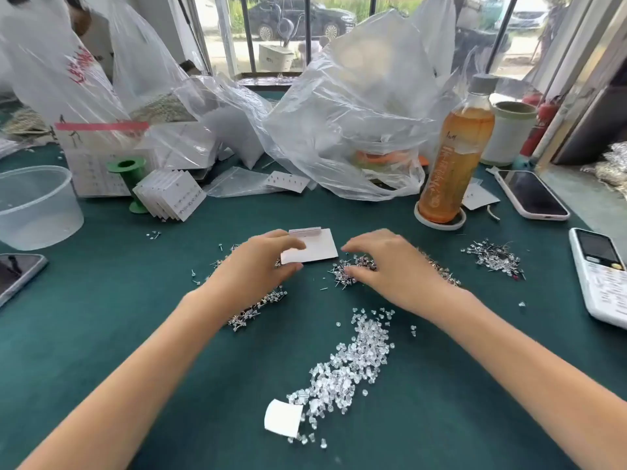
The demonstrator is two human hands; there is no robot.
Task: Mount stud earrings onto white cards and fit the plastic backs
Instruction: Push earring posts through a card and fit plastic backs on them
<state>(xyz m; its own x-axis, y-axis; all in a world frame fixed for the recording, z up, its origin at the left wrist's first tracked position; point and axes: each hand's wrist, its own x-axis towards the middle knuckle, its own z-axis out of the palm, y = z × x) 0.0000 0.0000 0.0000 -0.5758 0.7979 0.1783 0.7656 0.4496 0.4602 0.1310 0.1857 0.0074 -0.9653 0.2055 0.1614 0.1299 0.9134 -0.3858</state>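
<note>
My left hand (261, 262) pinches a blank white card (315, 249) by its left edge, just above the green table. My right hand (390, 262) hovers with curled fingers over a pile of stud earrings (346, 274), fingertips touching the studs; whether it holds one is hidden. More studs (254, 307) lie under my left wrist. A long heap of clear plastic backs (346, 364) spreads in front of me, beside a small curled white card (283, 418). A fanned stack of filled cards (169, 195) stands at the back left.
A tea bottle (454, 154) stands on a coaster at the right, with a phone (531, 195) and a white keypad handset (602, 276) nearby. Another stud pile (495, 257) lies right. A clear tub (35, 205), green spool (130, 178) and plastic bags (339, 106) crowd the back.
</note>
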